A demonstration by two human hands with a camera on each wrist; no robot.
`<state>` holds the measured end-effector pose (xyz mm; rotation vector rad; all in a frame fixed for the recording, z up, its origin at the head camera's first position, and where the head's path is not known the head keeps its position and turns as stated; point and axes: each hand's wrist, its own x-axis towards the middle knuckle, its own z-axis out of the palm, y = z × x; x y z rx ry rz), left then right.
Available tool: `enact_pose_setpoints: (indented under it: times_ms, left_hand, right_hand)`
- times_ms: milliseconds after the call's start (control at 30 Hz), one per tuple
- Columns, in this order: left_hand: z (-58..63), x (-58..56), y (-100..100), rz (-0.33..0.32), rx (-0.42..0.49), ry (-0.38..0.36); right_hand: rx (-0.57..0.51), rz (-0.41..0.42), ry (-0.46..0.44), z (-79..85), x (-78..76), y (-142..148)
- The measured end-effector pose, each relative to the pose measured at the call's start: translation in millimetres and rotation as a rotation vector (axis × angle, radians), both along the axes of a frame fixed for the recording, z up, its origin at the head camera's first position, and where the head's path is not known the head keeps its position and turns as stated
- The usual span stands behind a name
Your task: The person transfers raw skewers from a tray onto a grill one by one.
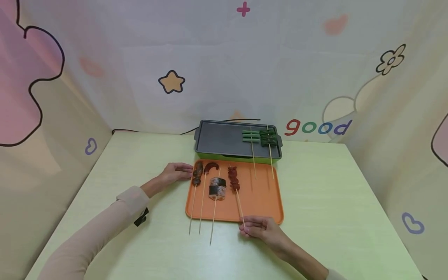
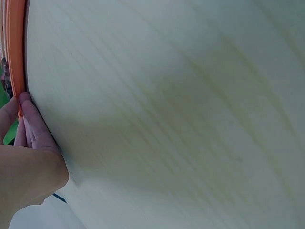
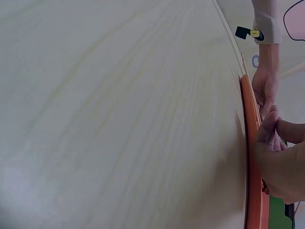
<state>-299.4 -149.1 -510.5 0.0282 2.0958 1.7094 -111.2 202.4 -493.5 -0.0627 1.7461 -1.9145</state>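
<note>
At the left rim of the orange tray (image 1: 260, 198) is my left hand (image 1: 174, 173); in the left wrist view its thumb and fingers (image 2: 38, 121) lie on either side of the tray edge. My right hand (image 1: 262, 231) pinches the lower end of the stick of a red meat skewer (image 1: 233, 179), over the tray's front rim. Left of this skewer, the tray bears a brown skewer (image 1: 197, 174), a curled dark red tentacle-like skewer (image 1: 210, 167) and a black-and-white banded skewer (image 1: 217, 188). Their sticks stick out past the front rim.
Behind the tray stands a grey grill pan (image 1: 224, 138) with a green base. On its right side lie a skewer of green stalks (image 1: 251, 136) and a dark green leafy skewer (image 1: 268, 139), sticks pointing forward over the tray. A printed curtain (image 1: 217, 77) encloses the table.
</note>
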Motion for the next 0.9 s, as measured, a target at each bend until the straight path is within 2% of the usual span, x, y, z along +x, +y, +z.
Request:
enact_pose_setpoints:
  times_ms: [267, 533, 900]
  left_hand:
    - [-2.3, 0.0, -1.1, -0.004, 0.032, -0.002]
    - [-1.6, -0.9, -1.9, -0.006, 0.047, -0.004]
    - [0.5, -0.5, -0.6, -0.008, 0.022, -0.005]
  right_hand:
    - [0.006, 0.008, 0.008, -4.0, 4.2, 6.6]
    - [-0.007, 0.021, 0.058, -7.4, 5.4, 6.8]
    - [0.032, 0.013, 0.225, -7.5, -2.7, -4.1]
